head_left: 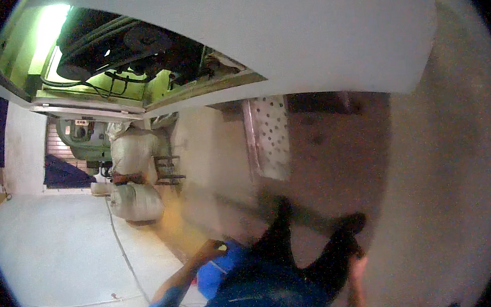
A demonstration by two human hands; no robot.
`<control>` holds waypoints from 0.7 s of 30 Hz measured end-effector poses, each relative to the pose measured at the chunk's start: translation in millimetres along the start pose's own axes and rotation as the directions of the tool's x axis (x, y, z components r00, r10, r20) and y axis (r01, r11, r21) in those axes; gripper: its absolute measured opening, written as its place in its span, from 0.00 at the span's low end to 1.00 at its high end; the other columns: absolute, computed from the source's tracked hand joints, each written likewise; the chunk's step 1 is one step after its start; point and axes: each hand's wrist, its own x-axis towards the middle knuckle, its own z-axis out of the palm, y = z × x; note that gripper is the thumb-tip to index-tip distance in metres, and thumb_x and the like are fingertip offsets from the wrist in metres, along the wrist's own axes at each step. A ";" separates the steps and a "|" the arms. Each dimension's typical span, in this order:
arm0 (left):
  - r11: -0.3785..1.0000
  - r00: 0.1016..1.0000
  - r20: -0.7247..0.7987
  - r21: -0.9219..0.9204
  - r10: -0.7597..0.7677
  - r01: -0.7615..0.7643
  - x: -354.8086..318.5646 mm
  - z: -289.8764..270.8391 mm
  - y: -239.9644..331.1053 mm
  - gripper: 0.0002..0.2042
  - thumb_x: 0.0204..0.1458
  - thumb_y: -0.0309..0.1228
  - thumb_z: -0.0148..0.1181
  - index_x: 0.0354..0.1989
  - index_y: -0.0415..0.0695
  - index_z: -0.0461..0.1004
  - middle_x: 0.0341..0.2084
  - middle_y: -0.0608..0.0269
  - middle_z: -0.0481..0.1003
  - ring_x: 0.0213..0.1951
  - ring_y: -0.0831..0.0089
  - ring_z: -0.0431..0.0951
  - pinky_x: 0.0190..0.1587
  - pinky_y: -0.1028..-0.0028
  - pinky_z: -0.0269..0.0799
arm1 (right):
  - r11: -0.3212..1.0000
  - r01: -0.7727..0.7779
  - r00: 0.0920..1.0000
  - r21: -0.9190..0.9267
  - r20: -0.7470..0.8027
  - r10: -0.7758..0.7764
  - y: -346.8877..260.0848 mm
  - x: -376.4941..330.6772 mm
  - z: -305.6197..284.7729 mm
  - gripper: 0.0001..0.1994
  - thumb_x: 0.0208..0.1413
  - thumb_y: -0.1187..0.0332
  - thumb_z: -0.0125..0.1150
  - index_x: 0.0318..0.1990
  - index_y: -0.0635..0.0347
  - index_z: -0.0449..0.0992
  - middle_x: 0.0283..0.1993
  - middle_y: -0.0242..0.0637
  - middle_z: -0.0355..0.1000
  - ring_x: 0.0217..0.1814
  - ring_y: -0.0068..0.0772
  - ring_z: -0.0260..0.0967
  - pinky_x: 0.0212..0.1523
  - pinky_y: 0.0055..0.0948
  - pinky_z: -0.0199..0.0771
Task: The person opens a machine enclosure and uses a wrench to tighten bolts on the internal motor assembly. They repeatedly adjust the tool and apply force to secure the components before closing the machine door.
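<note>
My left hand (pixel 211 250) is at the lower middle, its arm bent, with the fingers curled at the upper edge of a bright blue object (pixel 212 276). This blue object hangs against my left side; its kind does not show clearly. A small pale yellow spot shows beside the fingertips. My right hand (pixel 356 267) hangs low beside my right leg, blurred, so its fingers cannot be made out. My dark-trousered legs and shoes (pixel 352 224) stand apart on the floor.
A large white-grey panel (pixel 328 31) spans the top, beside an opening with dark machinery (pixel 133 47) in greenish light. Stuffed white sacks (pixel 137 201) stand at the left, near a grey-green machine (pixel 80 140). A white dotted sheet or board (pixel 271 134) lies ahead. A white wall (pixel 62 248) runs along the left.
</note>
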 end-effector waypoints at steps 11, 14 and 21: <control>0.980 0.987 -0.002 0.121 -0.159 0.158 6.3 13.0 -19.7 0.15 0.29 0.33 0.59 0.31 0.45 0.71 0.22 0.65 0.71 0.25 0.75 0.69 0.29 0.75 0.65 | 0.987 0.097 0.990 -0.127 0.116 -0.083 -8.6 24.9 17.1 0.26 0.29 0.70 0.58 0.42 0.66 0.62 0.44 0.45 0.58 0.46 0.42 0.54 0.49 0.36 0.51; 0.976 0.977 -0.024 -0.062 -0.211 0.209 0.1 2.8 41.7 0.13 0.32 0.30 0.58 0.29 0.40 0.71 0.20 0.63 0.71 0.23 0.77 0.69 0.27 0.79 0.65 | 0.953 0.131 0.985 -0.272 0.145 -0.094 -0.5 38.5 19.2 0.28 0.31 0.60 0.58 0.43 0.65 0.61 0.47 0.46 0.56 0.48 0.45 0.52 0.49 0.35 0.50; 0.995 0.998 -0.032 0.084 -0.048 0.050 8.9 1.6 37.9 0.15 0.32 0.33 0.57 0.32 0.41 0.69 0.23 0.61 0.71 0.24 0.75 0.69 0.30 0.78 0.65 | 0.885 0.329 0.936 -0.329 0.235 -0.261 -11.2 47.6 23.9 0.21 0.33 0.61 0.55 0.37 0.63 0.66 0.40 0.46 0.62 0.45 0.46 0.54 0.47 0.40 0.51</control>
